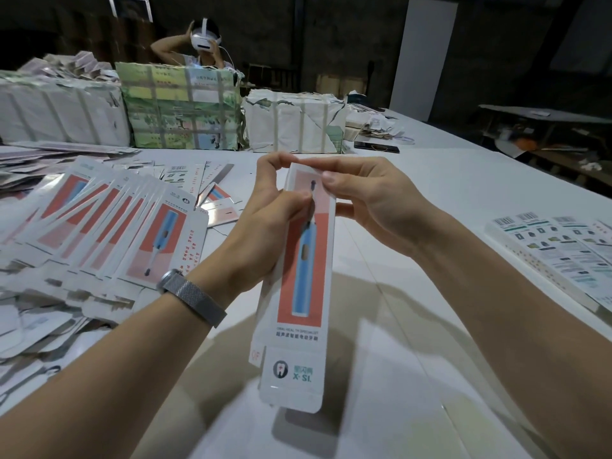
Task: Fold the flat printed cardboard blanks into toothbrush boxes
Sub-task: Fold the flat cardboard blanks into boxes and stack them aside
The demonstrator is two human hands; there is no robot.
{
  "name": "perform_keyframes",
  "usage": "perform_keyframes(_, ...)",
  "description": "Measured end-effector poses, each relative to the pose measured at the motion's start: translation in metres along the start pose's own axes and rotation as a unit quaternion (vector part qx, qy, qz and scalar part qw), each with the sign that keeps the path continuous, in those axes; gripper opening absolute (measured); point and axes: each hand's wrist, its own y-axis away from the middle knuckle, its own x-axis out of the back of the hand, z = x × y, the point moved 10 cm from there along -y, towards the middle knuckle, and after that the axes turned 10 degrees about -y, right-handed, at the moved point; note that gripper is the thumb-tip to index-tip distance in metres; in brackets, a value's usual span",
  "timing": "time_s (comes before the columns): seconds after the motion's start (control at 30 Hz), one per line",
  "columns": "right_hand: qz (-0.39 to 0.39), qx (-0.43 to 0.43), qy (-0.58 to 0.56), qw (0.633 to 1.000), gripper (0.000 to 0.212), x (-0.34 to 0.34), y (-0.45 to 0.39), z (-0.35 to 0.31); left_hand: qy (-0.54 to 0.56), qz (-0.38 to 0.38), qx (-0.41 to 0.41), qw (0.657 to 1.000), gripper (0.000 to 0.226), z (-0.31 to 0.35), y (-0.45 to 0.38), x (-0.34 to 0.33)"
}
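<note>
I hold a long white toothbrush box (pixel 299 286) above the table, printed with a blue toothbrush on a red panel; its near end flap hangs open toward me. My left hand (pixel 268 220), with a metal watch on the wrist, grips the box's left side, fingers curled at the far top end. My right hand (pixel 367 193) holds the right side and pinches the far top flap. A fanned pile of flat printed blanks (pixel 109 223) lies on the table to the left.
Folded boxes (pixel 556 256) lie printed side up at the right edge. Wrapped bundles (pixel 178 107) stand across the back of the white table (pixel 430 200), with a dark phone (pixel 376 146) beside them. A person wearing a headset (pixel 203 41) sits behind the bundles.
</note>
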Motion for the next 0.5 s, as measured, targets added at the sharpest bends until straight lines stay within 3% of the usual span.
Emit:
perform_keyframes(0.13, 0.042, -0.002, -0.009, 0.999, 0.025, -0.004, -0.002, 0.005, -0.006, 0.019, 0.004, 1.000, 0.019, -0.001, -0.002, 0.003)
perform_keyframes(0.2, 0.110, 0.055, 0.127, 0.984, 0.025, 0.000, -0.001, -0.004, 0.015, 0.035, 0.001, 0.999, 0.023, -0.001, -0.003, 0.005)
perform_keyframes(0.3, 0.167, 0.147, 0.343, 0.912, 0.030, -0.003, 0.007, -0.029, 0.024, 0.045, -0.014, 0.999, 0.026, 0.000, -0.004, 0.003)
perform_keyframes(0.5, 0.071, 0.006, 0.342, 0.937, 0.074, -0.014, 0.003, -0.007, 0.069, 0.063, 0.009, 0.996, 0.013, -0.004, -0.009, 0.005)
